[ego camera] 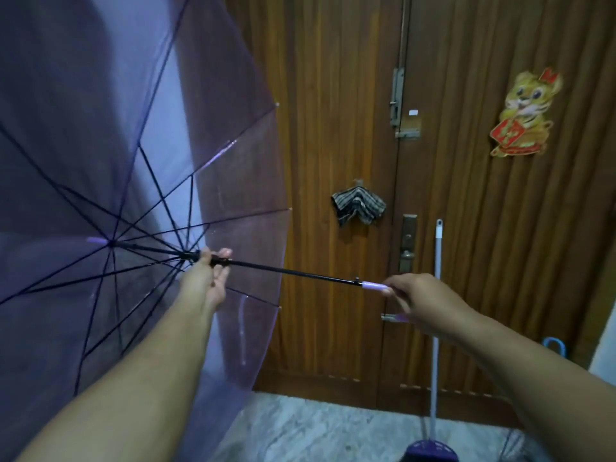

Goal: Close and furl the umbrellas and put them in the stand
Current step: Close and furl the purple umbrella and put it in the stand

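Observation:
A transparent purple umbrella (100, 161) is open and held sideways, its canopy filling the left of the view. Its black shaft (293, 271) runs right to a lilac handle (375, 286). My left hand (210, 278) grips the black runner where the ribs meet the shaft. My right hand (423, 301) holds the curved lilac handle, whose hooked end shows below the fingers. A blue umbrella handle (555, 345) peeks up at the lower right beside the door. I cannot make out a stand.
A brown wooden double door (466, 195) with bolts and a lock stands straight ahead. A striped cloth (358, 205) hangs on it, and a tiger decoration (523, 115). A grey-handled broom (435, 328) leans on the door, its purple head (430, 451) on the marble floor.

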